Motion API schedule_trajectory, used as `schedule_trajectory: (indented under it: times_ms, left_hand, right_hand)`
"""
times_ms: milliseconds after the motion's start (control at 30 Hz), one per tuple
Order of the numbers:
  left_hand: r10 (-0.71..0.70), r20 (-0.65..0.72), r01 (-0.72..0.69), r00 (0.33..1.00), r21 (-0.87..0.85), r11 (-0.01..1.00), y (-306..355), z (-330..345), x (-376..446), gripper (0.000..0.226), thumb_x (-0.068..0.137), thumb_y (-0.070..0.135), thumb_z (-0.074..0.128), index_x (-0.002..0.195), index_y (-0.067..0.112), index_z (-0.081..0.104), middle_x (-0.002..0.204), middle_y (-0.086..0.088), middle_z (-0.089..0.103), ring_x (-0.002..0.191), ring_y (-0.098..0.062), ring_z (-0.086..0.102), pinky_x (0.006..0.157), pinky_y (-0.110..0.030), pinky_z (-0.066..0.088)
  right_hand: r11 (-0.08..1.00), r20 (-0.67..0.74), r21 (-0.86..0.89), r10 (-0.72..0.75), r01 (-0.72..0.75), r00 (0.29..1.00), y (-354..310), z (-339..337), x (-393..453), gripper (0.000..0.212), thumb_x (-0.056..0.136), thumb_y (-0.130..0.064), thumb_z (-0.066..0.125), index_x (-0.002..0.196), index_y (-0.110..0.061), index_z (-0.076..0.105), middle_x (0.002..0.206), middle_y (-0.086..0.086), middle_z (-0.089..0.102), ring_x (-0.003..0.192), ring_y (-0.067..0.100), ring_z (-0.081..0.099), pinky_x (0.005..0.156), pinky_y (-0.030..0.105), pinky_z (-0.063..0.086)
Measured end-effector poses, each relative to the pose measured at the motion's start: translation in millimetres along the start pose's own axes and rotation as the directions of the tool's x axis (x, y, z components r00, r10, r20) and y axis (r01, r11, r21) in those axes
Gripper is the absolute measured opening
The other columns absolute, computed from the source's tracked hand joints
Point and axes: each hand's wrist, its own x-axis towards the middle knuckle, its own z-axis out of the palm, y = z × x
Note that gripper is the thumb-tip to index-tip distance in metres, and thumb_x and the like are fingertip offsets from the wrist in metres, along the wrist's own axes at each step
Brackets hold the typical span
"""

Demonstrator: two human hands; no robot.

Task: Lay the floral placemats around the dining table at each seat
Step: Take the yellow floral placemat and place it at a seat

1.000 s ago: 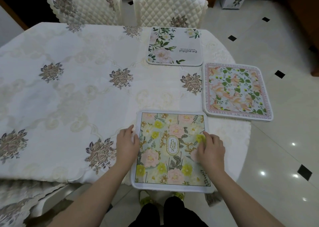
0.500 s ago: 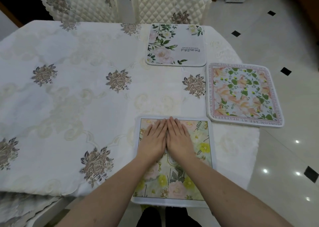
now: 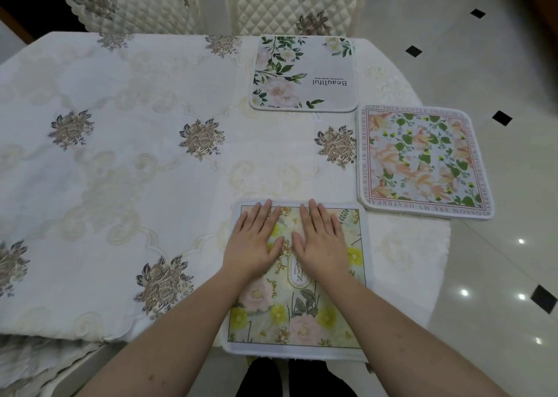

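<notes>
Now I have both hands spread flat, palms down, on the yellow-flowered placemat [image 3: 297,306] nearest me. My left hand [image 3: 255,242] lies on its upper left part, fingers straight and close together, pointing away from me. My right hand [image 3: 323,242] lies beside it on the upper right, fingers likewise extended. Neither hand grips anything; they only press on the mat's surface, and a narrow strip of the print shows between the two thumbs. The mat sits at the near edge of the table [image 3: 136,170], its front edge hanging slightly over the tablecloth's rim.

Half a second ago my hands lay touching side by side at the mat's centre; they have since slid apart. A second ago they were holding the mat by its left and right edges.

Two more mats are already down: the "Beautiful" placemat [image 3: 305,75] at the far side in front of a quilted chair [image 3: 294,2], and the peach-flowered placemat [image 3: 422,161] at the right end, overhanging the table's edge.
</notes>
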Motion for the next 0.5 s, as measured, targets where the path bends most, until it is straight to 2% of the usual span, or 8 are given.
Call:
schedule_trajectory:
  times_ms: [133, 233, 333, 500]
  left_hand:
    - [-0.043, -0.006, 0.043, 0.999, -0.007, 0.999, -3, 0, -1, 0.070, 0.098, 0.059, 0.022, 0.159, 0.031, 0.001, 0.166, 0.005, -0.008, 0.153, -0.016, -0.010, 0.123, -0.034, -0.006]
    - [-0.053, -0.006, 0.053, 0.999, -0.037, 0.998, -12, -4, -3, 0.069, 0.098, 0.058, 0.023, 0.158, 0.033, -0.002, 0.166, 0.006, -0.008, 0.152, -0.013, -0.010, 0.123, -0.032, -0.005]
    - [-0.074, 0.019, 0.075, 0.997, -0.028, 0.997, -21, -9, -4, 0.069, 0.097, 0.060, 0.014, 0.156, 0.034, -0.011, 0.164, 0.009, -0.016, 0.151, -0.008, -0.015, 0.121, -0.029, -0.010]
    - [-0.109, 0.034, 0.110, 0.993, -0.031, 0.993, -34, -14, -7, 0.075, 0.092, 0.065, 0.004, 0.158, 0.030, -0.007, 0.164, 0.011, -0.013, 0.152, -0.008, -0.009, 0.123, -0.031, -0.005]
  right_hand:
    - [0.999, -0.021, -0.014, 0.043, -0.043, 0.999, 18, -3, -5, 0.067, 0.099, -0.052, 0.020, 0.158, -0.019, 0.014, 0.165, 0.001, 0.009, 0.152, 0.015, 0.005, 0.122, 0.040, 0.005]
    - [0.998, -0.003, 0.003, 0.063, -0.063, 0.998, 35, -7, -10, 0.068, 0.099, -0.051, 0.019, 0.158, -0.019, 0.009, 0.166, -0.001, 0.003, 0.152, 0.012, -0.001, 0.123, 0.037, 0.000]
    - [0.997, 0.006, 0.015, 0.082, -0.082, 0.997, 46, -12, -17, 0.068, 0.100, -0.051, 0.017, 0.158, -0.019, 0.002, 0.165, -0.003, -0.003, 0.151, 0.009, -0.006, 0.123, 0.033, -0.004]
    - [0.995, 0.023, 0.025, 0.101, -0.101, 0.995, 67, -17, -28, 0.073, 0.096, -0.056, 0.007, 0.158, -0.018, -0.001, 0.165, -0.002, -0.005, 0.150, 0.007, -0.009, 0.123, 0.033, -0.003]
